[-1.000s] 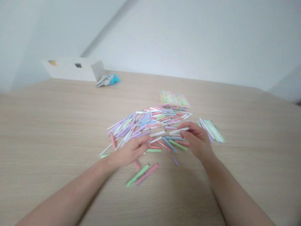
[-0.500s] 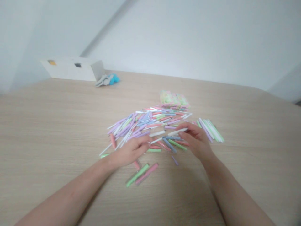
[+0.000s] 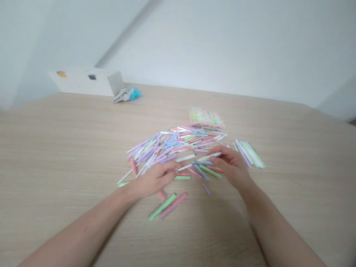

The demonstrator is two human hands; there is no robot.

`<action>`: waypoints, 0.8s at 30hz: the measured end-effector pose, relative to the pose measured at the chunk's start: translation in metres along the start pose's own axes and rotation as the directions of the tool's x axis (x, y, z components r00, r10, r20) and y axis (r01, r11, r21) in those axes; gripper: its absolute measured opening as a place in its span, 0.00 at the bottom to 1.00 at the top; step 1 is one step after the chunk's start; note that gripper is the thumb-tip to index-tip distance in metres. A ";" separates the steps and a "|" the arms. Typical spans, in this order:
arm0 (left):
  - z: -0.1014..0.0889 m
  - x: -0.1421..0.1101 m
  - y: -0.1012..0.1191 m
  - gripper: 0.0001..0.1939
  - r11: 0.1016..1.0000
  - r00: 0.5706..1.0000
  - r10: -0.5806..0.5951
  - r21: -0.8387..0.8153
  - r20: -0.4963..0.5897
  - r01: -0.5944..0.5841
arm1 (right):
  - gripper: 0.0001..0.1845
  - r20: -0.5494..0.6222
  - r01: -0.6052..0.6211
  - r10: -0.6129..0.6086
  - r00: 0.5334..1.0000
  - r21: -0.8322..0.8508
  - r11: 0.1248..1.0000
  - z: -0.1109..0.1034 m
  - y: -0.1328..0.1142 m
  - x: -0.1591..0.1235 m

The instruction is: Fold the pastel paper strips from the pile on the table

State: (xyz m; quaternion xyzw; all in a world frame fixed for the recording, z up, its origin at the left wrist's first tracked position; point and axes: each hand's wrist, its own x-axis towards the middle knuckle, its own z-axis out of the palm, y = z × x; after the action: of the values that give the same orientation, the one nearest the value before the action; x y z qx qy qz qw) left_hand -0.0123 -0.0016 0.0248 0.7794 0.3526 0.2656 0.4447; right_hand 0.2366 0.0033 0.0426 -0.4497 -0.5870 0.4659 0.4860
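Note:
My left hand pinches one end of a thin white stick, which points right and slightly up. Between the thumb and fingers of my right hand is a thicker, tapered white pen piece. The two white parts lie in line with their ends close together; blur hides whether they touch or join. Beneath and behind both hands spreads a loose pile of pastel pen pieces, purple, blue, pink, green and white. A green piece and a pink piece lie nearer me.
Right of my right hand, several white, green and purple sticks lie side by side. Behind the pile sits a stack of green-and-pink packs. A white box and a grey-and-blue crumpled cloth item stand at the back left of the wooden table.
My right hand, with the white pen piece in it, has shifted very slightly left. My left hand and the pile look unchanged.

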 end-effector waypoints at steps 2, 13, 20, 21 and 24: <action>0.000 0.000 -0.001 0.15 1.000 1.000 0.008 0.007 -0.011 -0.008 | 0.09 0.012 -0.004 0.004 1.000 0.011 1.000 0.000 -0.001 0.000; -0.001 0.001 -0.005 0.16 0.998 0.999 0.003 0.067 0.045 -0.006 | 0.10 0.030 -0.022 0.021 0.999 0.034 0.999 -0.003 -0.001 0.001; -0.001 -0.001 -0.003 0.16 0.998 0.999 0.001 0.069 0.035 -0.003 | 0.09 0.055 0.035 -0.035 0.998 -0.008 0.999 -0.003 -0.002 0.000; 0.000 -0.001 -0.002 0.16 0.998 0.999 0.001 0.069 0.036 -0.003 | 0.09 0.060 0.047 -0.046 0.997 -0.020 0.999 -0.003 -0.001 0.000; 0.000 -0.001 -0.002 0.17 0.999 0.999 0.008 0.045 0.047 -0.010 | 0.09 0.090 0.069 -0.062 0.994 -0.082 0.994 -0.003 0.001 0.000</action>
State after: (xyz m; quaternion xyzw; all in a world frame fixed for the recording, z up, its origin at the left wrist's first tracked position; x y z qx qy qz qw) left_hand -0.0130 -0.0020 0.0231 0.7968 0.3445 0.2413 0.4338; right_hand 0.2400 0.0033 0.0423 -0.4295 -0.6413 0.4436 0.4555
